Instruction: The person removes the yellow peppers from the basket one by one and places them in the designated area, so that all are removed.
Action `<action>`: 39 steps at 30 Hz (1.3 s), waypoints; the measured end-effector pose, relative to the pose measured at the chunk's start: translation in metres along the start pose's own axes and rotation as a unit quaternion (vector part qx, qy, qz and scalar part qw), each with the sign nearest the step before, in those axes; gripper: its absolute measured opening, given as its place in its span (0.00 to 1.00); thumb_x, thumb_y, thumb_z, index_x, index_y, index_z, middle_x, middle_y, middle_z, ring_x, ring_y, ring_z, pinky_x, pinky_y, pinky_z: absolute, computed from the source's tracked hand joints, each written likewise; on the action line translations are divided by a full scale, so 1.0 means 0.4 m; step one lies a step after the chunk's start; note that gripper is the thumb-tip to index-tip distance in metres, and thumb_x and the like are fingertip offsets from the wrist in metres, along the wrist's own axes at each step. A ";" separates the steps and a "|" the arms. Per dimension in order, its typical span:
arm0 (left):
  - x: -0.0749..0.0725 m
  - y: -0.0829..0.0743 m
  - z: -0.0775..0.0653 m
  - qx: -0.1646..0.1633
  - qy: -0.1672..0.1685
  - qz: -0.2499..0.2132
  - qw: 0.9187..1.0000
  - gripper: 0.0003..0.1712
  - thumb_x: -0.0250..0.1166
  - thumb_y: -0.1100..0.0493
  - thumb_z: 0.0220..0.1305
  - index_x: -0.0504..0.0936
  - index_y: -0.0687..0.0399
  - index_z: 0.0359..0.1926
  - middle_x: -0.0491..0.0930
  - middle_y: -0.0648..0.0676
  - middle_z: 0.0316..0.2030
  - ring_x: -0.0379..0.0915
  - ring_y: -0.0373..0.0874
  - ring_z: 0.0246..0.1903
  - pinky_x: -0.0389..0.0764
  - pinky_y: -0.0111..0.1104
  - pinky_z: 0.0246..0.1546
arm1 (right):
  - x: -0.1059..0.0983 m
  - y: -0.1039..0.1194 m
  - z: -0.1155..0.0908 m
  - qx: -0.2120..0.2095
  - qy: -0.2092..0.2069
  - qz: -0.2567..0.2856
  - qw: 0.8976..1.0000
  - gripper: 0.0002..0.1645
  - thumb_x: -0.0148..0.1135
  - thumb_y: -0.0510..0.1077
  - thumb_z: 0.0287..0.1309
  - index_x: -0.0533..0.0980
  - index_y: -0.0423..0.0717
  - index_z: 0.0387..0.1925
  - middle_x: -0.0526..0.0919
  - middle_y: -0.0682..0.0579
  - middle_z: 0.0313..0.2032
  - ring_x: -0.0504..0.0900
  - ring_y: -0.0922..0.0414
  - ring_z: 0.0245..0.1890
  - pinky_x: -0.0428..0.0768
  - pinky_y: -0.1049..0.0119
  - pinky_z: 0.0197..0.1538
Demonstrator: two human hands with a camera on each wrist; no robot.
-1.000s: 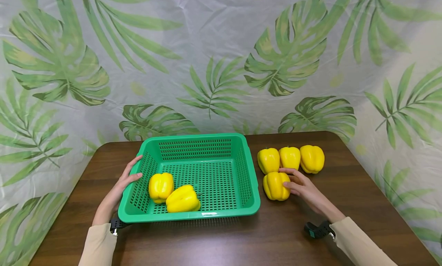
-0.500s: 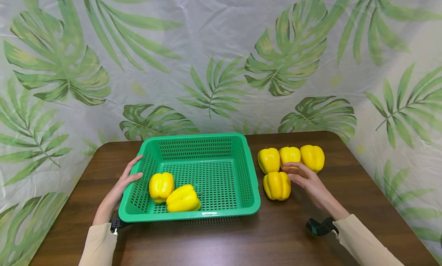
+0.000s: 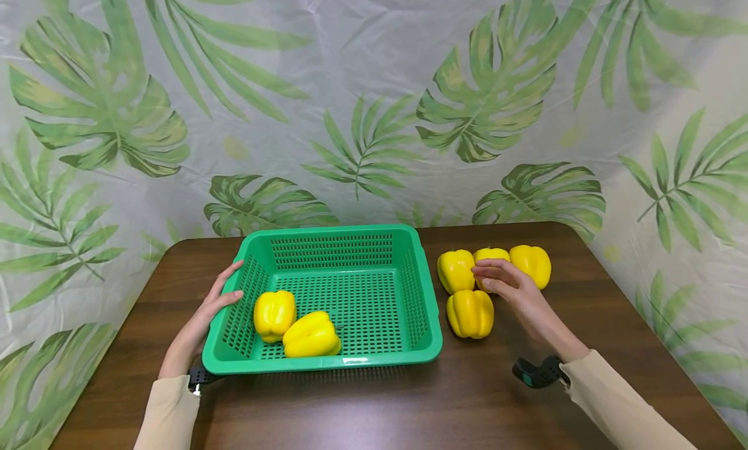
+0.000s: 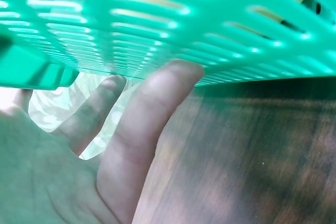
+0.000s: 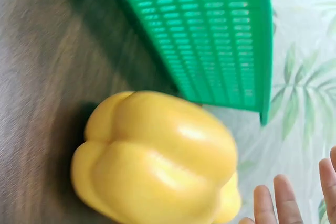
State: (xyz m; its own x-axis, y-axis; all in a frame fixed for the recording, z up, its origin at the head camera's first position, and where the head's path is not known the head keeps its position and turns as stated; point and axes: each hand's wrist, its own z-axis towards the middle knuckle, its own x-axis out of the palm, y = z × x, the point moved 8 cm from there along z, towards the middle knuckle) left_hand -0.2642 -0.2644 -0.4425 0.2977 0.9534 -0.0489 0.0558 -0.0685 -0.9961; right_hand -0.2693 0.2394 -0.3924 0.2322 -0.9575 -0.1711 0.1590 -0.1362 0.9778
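In the head view a green plastic basket (image 3: 397,358) holds two yellow bell peppers, one upright-looking bell pepper (image 3: 274,315) and one bell pepper lying on its side (image 3: 311,336). My left hand (image 3: 199,323) rests against the basket's left side; in the left wrist view its thumb (image 4: 149,111) touches the slotted wall from outside. Right of the basket, my right hand (image 3: 520,297) hovers with loosely bent fingers, holding nothing. Just below its fingers sits the front bell pepper (image 3: 470,314), large in the right wrist view. Behind are a left bell pepper (image 3: 455,271), a partly hidden middle bell pepper (image 3: 488,253) and a right bell pepper (image 3: 533,266).
A brown wooden table (image 3: 350,411) carries everything. Leaf-patterned cloth (image 3: 362,60) hangs behind its far edge. The basket's right wall stands close beside the front and left peppers.
My right hand has let go of the front pepper, drawn back to the right, then lifted over the middle pepper. The left hand and basket stay put.
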 end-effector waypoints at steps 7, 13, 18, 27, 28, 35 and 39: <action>-0.002 -0.001 0.000 -0.001 -0.006 0.006 1.000 0.35 0.44 0.54 0.75 0.39 0.32 0.75 0.32 0.63 0.72 0.50 0.70 0.61 0.75 0.54 0.46 | 0.045 0.049 0.018 -0.001 0.028 0.003 1.000 0.23 0.52 0.41 0.69 0.65 0.32 0.61 0.73 0.38 0.57 0.75 0.54 0.55 0.73 0.65 0.53; -0.004 0.000 -0.001 -0.004 -0.007 0.008 1.000 0.34 0.43 0.54 0.75 0.39 0.32 0.75 0.33 0.63 0.72 0.51 0.69 0.60 0.75 0.52 0.46 | 0.098 0.076 0.042 0.010 0.054 0.015 0.998 0.21 0.53 0.41 0.69 0.67 0.36 0.60 0.72 0.38 0.57 0.75 0.50 0.55 0.70 0.57 0.58; -0.003 -0.001 -0.001 -0.004 -0.006 0.009 1.000 0.35 0.43 0.54 0.75 0.39 0.32 0.75 0.32 0.63 0.72 0.51 0.69 0.61 0.75 0.52 0.46 | 0.151 0.098 0.060 0.004 0.093 0.029 0.995 0.21 0.52 0.40 0.69 0.67 0.37 0.60 0.69 0.34 0.59 0.72 0.42 0.58 0.71 0.58 0.58; -0.002 0.001 0.000 -0.006 -0.005 0.005 1.000 0.35 0.44 0.54 0.75 0.38 0.32 0.75 0.31 0.62 0.72 0.48 0.70 0.62 0.74 0.54 0.47 | 0.243 0.144 0.086 0.016 0.147 0.027 0.989 0.22 0.54 0.40 0.67 0.67 0.37 0.60 0.73 0.36 0.57 0.74 0.40 0.55 0.70 0.50 0.58; -0.002 0.001 0.000 -0.006 -0.005 0.004 1.000 0.35 0.44 0.54 0.75 0.38 0.32 0.75 0.31 0.62 0.72 0.48 0.70 0.62 0.74 0.54 0.47 | 0.253 0.148 0.089 0.017 0.152 0.028 0.988 0.22 0.54 0.40 0.67 0.67 0.37 0.60 0.73 0.37 0.56 0.74 0.41 0.55 0.70 0.49 0.58; -0.003 0.003 0.000 -0.007 -0.005 0.003 1.000 0.35 0.44 0.53 0.75 0.38 0.32 0.75 0.31 0.62 0.72 0.47 0.70 0.63 0.74 0.54 0.47 | 0.322 0.162 0.114 0.016 0.198 0.027 0.980 0.21 0.51 0.38 0.68 0.68 0.37 0.60 0.75 0.40 0.55 0.77 0.48 0.52 0.72 0.51 0.55; -0.003 0.003 0.000 -0.007 -0.005 0.003 1.000 0.35 0.44 0.53 0.75 0.38 0.32 0.75 0.31 0.62 0.72 0.47 0.70 0.63 0.73 0.54 0.48 | 0.358 0.161 0.125 0.019 0.229 0.025 0.973 0.22 0.52 0.39 0.68 0.67 0.39 0.61 0.74 0.42 0.56 0.77 0.48 0.52 0.72 0.50 0.56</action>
State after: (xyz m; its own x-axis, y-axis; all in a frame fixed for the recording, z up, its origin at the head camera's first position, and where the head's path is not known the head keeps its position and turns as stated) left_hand -0.2643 -0.2655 -0.4434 0.2881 0.9560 -0.0551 0.0678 -0.0778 -0.9947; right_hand -0.2737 0.0808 -0.3480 0.6435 -0.7506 -0.1500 0.1021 -0.1100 0.9887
